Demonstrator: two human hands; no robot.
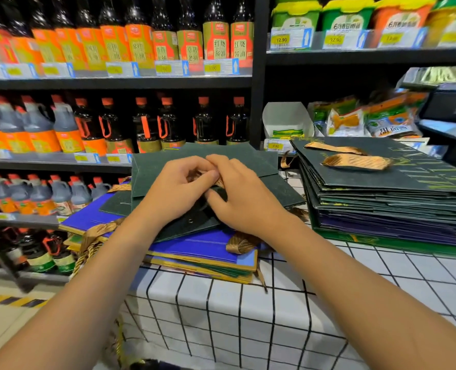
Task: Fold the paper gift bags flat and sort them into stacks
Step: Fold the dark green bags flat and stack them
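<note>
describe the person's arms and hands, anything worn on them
Both forearms are bare up to the frame's edge: no sleeves, watch, bracelet or gloves show. The left hand and right hand show no rings, and the fingernails that show look short.

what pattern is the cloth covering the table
White table cloth with a black grid of thin lines, clearest in the head view.

Your near worktop (248, 316), from 5 to 7 o'clock, lies bare, so a hand can pass there. At 12 o'clock the loose bag pile (202, 249) blocks you; at 2 o'clock the tall folded stack (381, 209) stands as a wall. A narrow gap runs between them. Shelves of bottles (114, 124) close off 10 to 12 o'clock.
</note>
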